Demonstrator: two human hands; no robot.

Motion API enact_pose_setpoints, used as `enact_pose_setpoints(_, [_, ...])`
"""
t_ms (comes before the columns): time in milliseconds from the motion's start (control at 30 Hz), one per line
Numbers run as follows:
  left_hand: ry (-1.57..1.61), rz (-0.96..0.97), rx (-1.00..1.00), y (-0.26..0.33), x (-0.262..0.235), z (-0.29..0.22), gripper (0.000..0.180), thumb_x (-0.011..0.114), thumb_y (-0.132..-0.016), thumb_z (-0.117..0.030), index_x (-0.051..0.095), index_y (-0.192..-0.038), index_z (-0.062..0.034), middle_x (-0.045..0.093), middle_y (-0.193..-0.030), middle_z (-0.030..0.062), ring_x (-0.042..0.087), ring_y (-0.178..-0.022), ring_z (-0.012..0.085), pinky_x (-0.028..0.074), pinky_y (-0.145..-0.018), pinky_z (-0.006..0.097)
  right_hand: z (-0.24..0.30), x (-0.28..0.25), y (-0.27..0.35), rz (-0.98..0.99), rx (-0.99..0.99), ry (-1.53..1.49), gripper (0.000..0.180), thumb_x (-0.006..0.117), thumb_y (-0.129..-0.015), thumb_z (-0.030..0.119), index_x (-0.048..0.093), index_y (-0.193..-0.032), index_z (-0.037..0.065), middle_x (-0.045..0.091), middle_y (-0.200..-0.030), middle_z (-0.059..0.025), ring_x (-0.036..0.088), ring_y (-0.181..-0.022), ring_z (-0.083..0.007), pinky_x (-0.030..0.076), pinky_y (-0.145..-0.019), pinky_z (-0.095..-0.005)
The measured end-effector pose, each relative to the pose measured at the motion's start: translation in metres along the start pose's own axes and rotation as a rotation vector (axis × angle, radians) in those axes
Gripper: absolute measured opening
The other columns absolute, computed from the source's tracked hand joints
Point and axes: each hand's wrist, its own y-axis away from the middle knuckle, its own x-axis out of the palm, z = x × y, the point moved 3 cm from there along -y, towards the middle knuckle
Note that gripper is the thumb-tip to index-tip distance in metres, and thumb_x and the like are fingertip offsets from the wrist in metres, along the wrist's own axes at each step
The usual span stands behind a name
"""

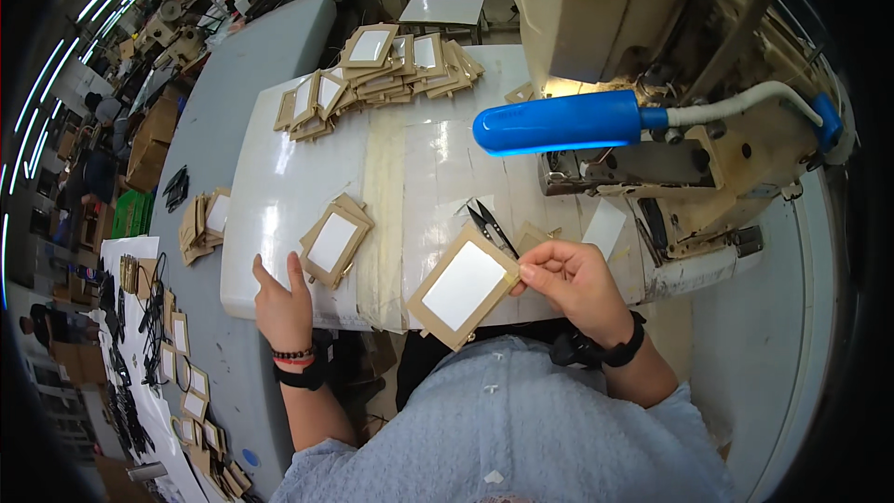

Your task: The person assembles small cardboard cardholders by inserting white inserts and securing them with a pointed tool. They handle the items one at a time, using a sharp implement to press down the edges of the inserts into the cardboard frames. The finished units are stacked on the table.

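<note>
Centrally, the right hand [579, 287] pinches a rectangular, white-windowed tan card holder [463, 285]; pointed thread snips [493, 227] lie beyond it; leftward of it, the left hand [283, 311] spreads, empty.

We hold our left hand [284, 309] with parted fingers pointing away from us; our right hand [579, 287] bends inward, thumb pinched against curled fingers, our forearms [315, 414] well apart.
</note>
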Motion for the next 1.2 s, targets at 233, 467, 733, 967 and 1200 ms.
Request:
enact_pose_setpoints(233, [1.155,0.907,0.383,0.044,-0.032,-0.087,0.039,0.054,-0.097,-0.022,0.049,-0.129,0.0011,0.065,-0.105,0.0098,0.065,-0.081,0.0172,0.051,-0.071,0.029,0.003,0.015,0.003,0.135,0.054,-0.028,0.014,0.058,-0.092,0.005,0.061,-0.100,-0.007,0.066,-0.094,-0.0109,0.065,-0.086,-0.0128,0.052,-0.078,-0.0239])
enact_pose_setpoints(467, [1.123,1.383,0.187,0.072,-0.018,-0.127,0.038,0.052,-0.098,-0.027,0.055,-0.122,0.0019,0.066,-0.106,0.0110,0.065,-0.087,0.0135,0.053,-0.075,0.027,0.009,0.017,0.011,-0.179,-0.201,0.499,0.014,0.069,-0.083,0.005,0.061,-0.094,0.000,0.063,-0.083,-0.0059,0.053,-0.067,-0.0087,0.047,-0.063,-0.0242])
enact_pose_setpoints(733, [1.130,1.114,0.322,0.091,-0.020,-0.136,0.031,0.055,-0.096,-0.024,0.059,-0.115,0.0008,0.067,-0.095,0.0123,0.063,-0.084,0.0159,0.051,-0.074,0.031,0.007,0.028,0.012,-0.176,-0.584,0.831,0.012,0.068,-0.079,0.001,0.062,-0.088,0.003,0.063,-0.084,-0.0111,0.064,-0.074,-0.0294,0.050,-0.063,-0.0340])
enact_pose_setpoints(967, [1.003,0.897,0.411,0.097,-0.015,-0.132,0.028,0.055,-0.094,-0.024,0.058,-0.102,0.0025,0.064,-0.073,0.0223,0.064,-0.067,0.0373,0.049,-0.062,0.041,-0.010,0.037,0.007,-0.191,-0.646,0.906,0.013,0.064,-0.079,-0.003,0.060,-0.090,0.004,0.063,-0.082,-0.0111,0.065,-0.069,-0.0294,0.051,-0.057,-0.0342])
enact_pose_setpoints(1200, [0.998,0.891,0.412,0.098,-0.020,-0.131,0.025,0.054,-0.093,-0.023,0.058,-0.092,0.0016,0.060,-0.065,0.0237,0.060,-0.061,0.0415,0.046,-0.055,0.044,-0.014,0.039,0.002,-0.051,-0.599,0.931,0.017,0.059,-0.079,-0.008,0.055,-0.090,0.004,0.060,-0.086,-0.0105,0.063,-0.073,-0.0297,0.051,-0.059,-0.0344])
